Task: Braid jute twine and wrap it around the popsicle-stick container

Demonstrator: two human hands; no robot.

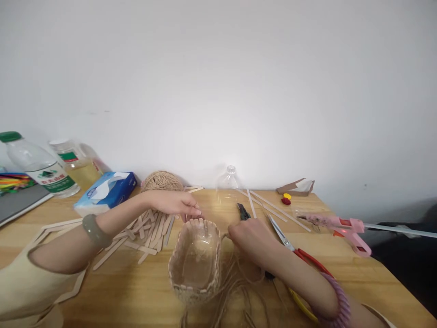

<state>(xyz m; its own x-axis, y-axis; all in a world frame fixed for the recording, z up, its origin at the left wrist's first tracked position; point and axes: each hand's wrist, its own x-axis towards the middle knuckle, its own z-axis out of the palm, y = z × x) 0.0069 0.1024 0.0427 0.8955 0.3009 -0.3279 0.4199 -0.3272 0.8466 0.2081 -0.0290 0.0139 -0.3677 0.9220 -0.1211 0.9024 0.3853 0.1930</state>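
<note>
A small woven basket (173, 273) with a clear plastic lining and a scalloped rim sits on the wooden table in front of me. My left hand (177, 204) reaches over to its far rim, with thumb and fingers closed at the edge there. Just right of the basket, my right hand (251, 237) is closed in a pinch on a strand of brown twine (224, 236) that runs to the basket's side. Loose twine ends (232, 291) trail over the table on the near right. The fingertips of my right hand are partly hidden.
Craft sticks (159, 232) lie loose by a twine ball (163, 181) and a tissue pack (107, 191). A box cutter (243, 211), scissors (282, 233) and a pink glue gun (348, 226) lie to the right. A cut bottle top (229, 182) stands near the wall.
</note>
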